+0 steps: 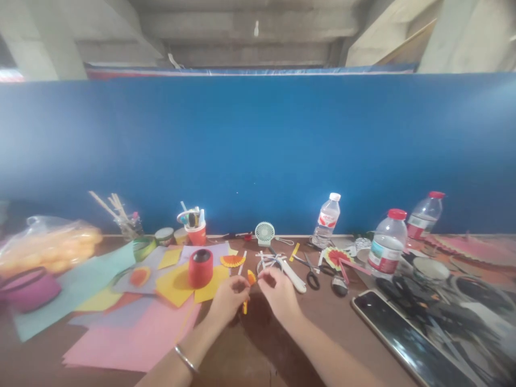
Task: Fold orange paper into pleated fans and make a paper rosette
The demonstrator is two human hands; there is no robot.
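Observation:
Between my hands, just above the brown table (258,349), is a small orange and yellow folded paper piece (251,278). My left hand (230,296) has its fingers closed on this piece, whose yellow lower end shows below the fingertips. Close beside it on the right, my right hand (278,293) has its thumb and forefinger bent toward each other; whether anything thin is between them is too small to tell. An orange pleated paper fan (233,261) lies behind my left hand. White strips and a white-handled tool (295,277) lie behind my right hand.
Coloured paper sheets (137,333) and a red tape roll (200,267) lie left. Black scissors (312,278), a phone (403,333), a capped bottle (387,244) and cluttered tools are right. A small fan (265,233) stands at the back, before a blue partition (258,150).

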